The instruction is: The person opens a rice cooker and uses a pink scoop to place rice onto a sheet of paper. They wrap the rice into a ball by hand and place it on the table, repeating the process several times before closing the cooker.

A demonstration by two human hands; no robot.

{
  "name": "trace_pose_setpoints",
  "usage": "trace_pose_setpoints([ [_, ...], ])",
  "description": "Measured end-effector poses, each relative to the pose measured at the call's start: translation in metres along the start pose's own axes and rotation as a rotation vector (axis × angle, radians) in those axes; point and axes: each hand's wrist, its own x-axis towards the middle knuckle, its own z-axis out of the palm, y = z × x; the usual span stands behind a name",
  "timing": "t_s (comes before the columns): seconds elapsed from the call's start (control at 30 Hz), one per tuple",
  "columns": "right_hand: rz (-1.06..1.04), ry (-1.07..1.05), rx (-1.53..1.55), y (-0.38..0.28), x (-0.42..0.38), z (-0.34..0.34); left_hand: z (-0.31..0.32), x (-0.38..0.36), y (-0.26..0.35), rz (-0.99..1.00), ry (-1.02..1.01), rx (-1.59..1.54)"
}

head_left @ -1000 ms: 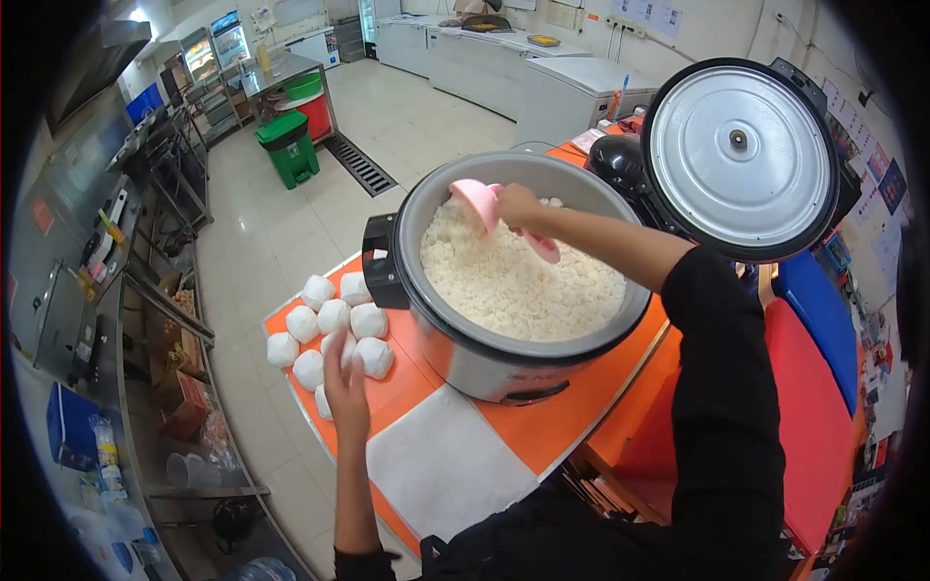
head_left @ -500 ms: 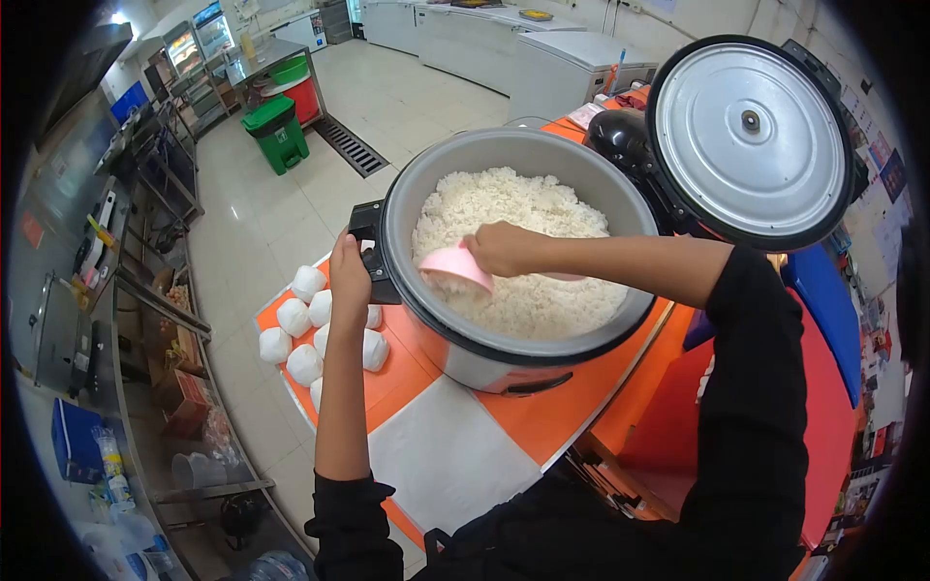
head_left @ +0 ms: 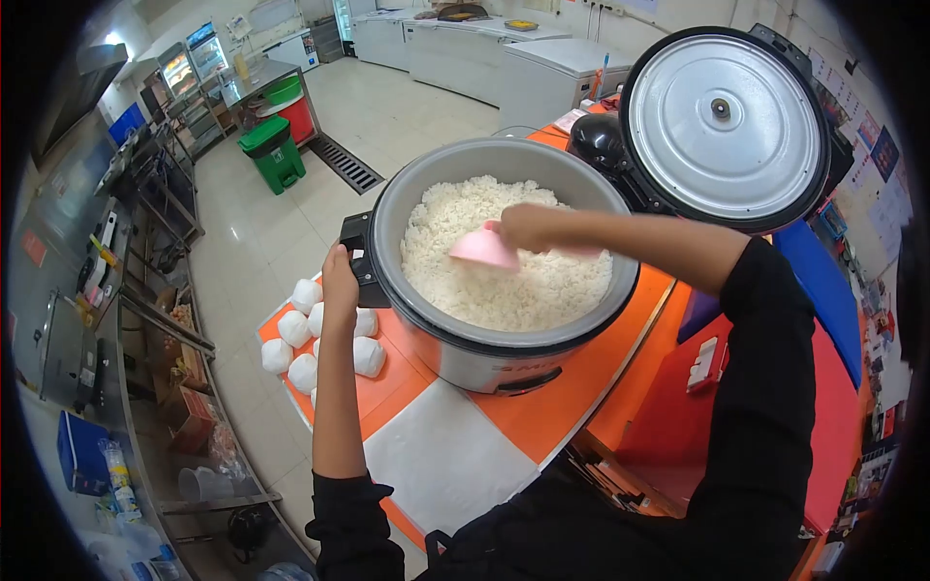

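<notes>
A large rice cooker [head_left: 504,358] stands on the orange table with its lid [head_left: 722,126] raised. Cooked white rice [head_left: 465,208] fills much of its pot. My right hand [head_left: 528,229] is closed around a pink scoop [head_left: 487,248], just over the rice; the scoop's bowl is tilted and slightly blurred. At the cooker's left side, my left hand [head_left: 339,281] grips the black side handle [head_left: 358,247], its fingers partly hidden. Several white wrapped bundles [head_left: 302,372] lie beside my left forearm. In front of the cooker is a sheet of white paper [head_left: 450,470].
A red surface [head_left: 668,416] and a blue panel [head_left: 823,290] are to the right. Metal shelving [head_left: 223,489] runs along the left. A green bin [head_left: 274,155] stands on the floor beyond the table, with white chest freezers [head_left: 552,82] at the back.
My right hand has lifted the pink scoop a little and moved it to the right over the rice. My left hand stays at the cooker's handle. The view has shifted slightly.
</notes>
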Motion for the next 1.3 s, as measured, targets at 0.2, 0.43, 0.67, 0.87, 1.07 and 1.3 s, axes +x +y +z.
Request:
trace_pose_setpoints([
  [0.2,-0.101,0.212,0.267,0.002,0.025,0.015,0.004,-0.005,0.008,-0.045,0.015,-0.034],
  [0.43,-0.241,0.113,-0.158,-0.013,0.053,0.029,0.001,0.001,-0.001,-0.007,0.014,-0.009],
  [0.67,-0.149,-0.059,-0.063,-0.035,-0.032,0.039,0.004,-0.001,0.002,0.021,0.059,0.113],
  [0.87,0.036,-0.227,-0.039,-0.043,-0.054,0.016,0.009,-0.004,0.009,0.039,0.086,0.141],
  [1.07,0.012,-0.182,0.159,-0.04,-0.06,0.021,0.013,-0.013,0.025,-0.061,0.136,0.242],
  [1.3,0.076,-0.45,0.362,0.005,-0.045,-0.007,0.012,-0.012,0.019,0.027,0.154,0.259],
])
